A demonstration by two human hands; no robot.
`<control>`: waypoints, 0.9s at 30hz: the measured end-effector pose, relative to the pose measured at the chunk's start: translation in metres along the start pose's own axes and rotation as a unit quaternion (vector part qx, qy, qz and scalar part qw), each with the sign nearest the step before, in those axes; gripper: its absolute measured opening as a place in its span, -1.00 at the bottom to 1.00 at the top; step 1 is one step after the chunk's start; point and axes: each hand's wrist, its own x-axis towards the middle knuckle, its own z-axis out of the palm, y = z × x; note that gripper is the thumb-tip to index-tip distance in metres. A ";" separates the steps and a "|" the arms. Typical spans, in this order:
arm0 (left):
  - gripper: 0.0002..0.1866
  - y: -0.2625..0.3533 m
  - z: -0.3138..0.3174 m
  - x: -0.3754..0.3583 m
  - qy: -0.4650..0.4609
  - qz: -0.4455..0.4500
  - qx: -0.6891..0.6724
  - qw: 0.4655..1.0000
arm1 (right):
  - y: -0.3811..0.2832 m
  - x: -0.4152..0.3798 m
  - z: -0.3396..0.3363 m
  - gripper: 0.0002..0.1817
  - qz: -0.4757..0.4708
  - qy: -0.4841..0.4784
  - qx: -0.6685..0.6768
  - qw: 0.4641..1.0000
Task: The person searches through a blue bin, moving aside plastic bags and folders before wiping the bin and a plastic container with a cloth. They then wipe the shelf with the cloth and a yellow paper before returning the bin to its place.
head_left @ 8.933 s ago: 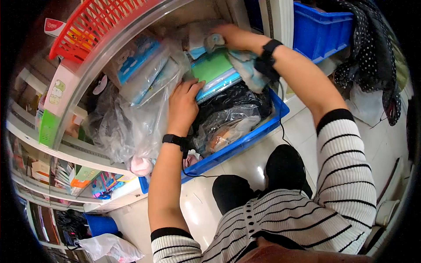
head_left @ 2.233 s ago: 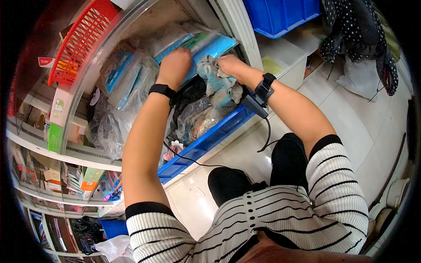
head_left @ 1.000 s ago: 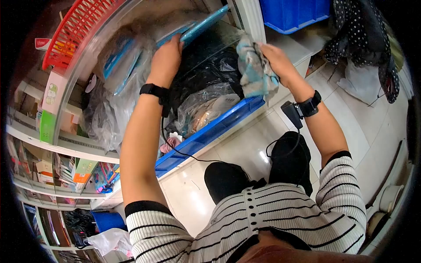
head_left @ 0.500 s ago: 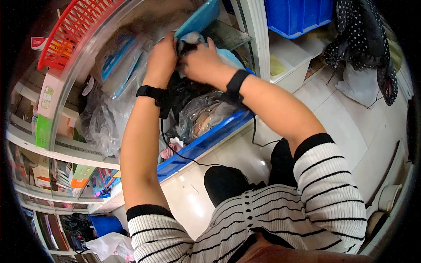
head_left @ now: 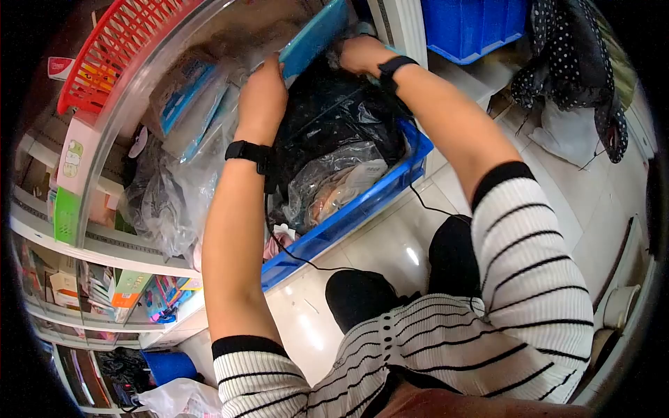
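My left hand (head_left: 263, 101) is closed at the lower end of a flat light-blue packet (head_left: 315, 43), which stands tilted in a blue bin (head_left: 352, 221). Its thumb lies against the packet's edge, while the other fingers are mostly hidden. At the bin's far right end, my right hand (head_left: 364, 56) has curled fingers, and what they hold is hidden. Between and below both hands spreads a crumpled black plastic bag (head_left: 334, 115). Nearer me in the bin lies a clear plastic bag (head_left: 345, 182) with something brownish inside. Both wrists wear black bands.
Clear-wrapped blue packets (head_left: 188, 97) lie left of my left hand. A red basket (head_left: 115, 52) sits upper left beside a curved glass edge. Another blue bin (head_left: 474, 28) stands upper right, near a dotted black cloth (head_left: 571, 70). Black cables hang from my wrists.
My right hand has moved away from my left, up and right to the bin's far end, uncovering the black bag. My left hand stays by the blue packet. The bin appears shifted slightly right.
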 end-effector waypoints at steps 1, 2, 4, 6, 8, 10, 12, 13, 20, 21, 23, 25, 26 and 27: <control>-0.78 -0.001 0.000 0.002 -0.002 -0.002 0.001 1.000 | -0.010 -0.022 -0.025 -0.77 -0.082 -0.008 -0.068 0.994; -0.78 -0.001 0.000 0.005 0.000 -0.002 0.000 1.000 | -0.028 -0.040 -0.044 -0.69 0.076 -0.009 0.136 0.988; -0.77 -0.002 0.002 0.004 -0.007 0.004 0.010 1.000 | -0.040 -0.079 -0.040 -0.59 0.007 0.123 0.174 0.977; -0.77 0.000 -0.001 0.002 -0.005 0.010 0.000 1.000 | -0.036 -0.103 -0.049 -0.59 -0.027 0.145 0.176 0.973; -0.77 0.002 -0.004 0.002 0.002 0.017 -0.007 1.000 | -0.028 -0.112 -0.054 -0.62 0.013 0.141 0.201 0.969; -0.77 0.003 -0.004 0.000 -0.001 0.013 0.001 1.000 | -0.018 -0.097 -0.055 -0.67 0.025 0.112 0.148 0.982; -0.76 -0.001 0.000 0.001 0.003 0.021 -0.005 1.000 | -0.009 -0.071 -0.045 -0.78 0.065 0.117 0.127 0.983; -0.76 -0.002 0.003 0.001 0.004 0.030 -0.012 0.999 | -0.005 -0.052 -0.035 -0.78 0.065 0.118 0.128 0.983; -0.69 0.000 0.004 0.003 -0.005 -0.002 0.013 1.000 | -0.063 -0.029 -0.038 -0.61 0.103 0.044 0.129 0.985; -0.67 0.001 0.003 0.003 -0.011 -0.013 0.016 1.000 | -0.079 -0.043 -0.052 -0.55 0.081 0.020 0.145 0.986; -0.64 0.001 0.002 0.004 -0.020 -0.022 0.019 0.999 | -0.096 -0.070 -0.050 -0.56 -0.058 0.091 0.173 0.979; -0.59 0.000 0.002 0.002 -0.010 -0.007 0.014 1.000 | -0.097 -0.098 -0.056 -0.61 -0.079 0.157 0.251 0.952; -0.59 -0.001 0.003 0.001 -0.011 -0.006 0.013 1.000 | -0.091 -0.102 -0.051 -0.61 -0.078 0.157 0.252 0.952; -0.58 -0.001 0.002 0.001 -0.013 -0.005 0.011 1.000 | -0.084 -0.103 -0.047 -0.62 -0.048 0.168 0.238 0.955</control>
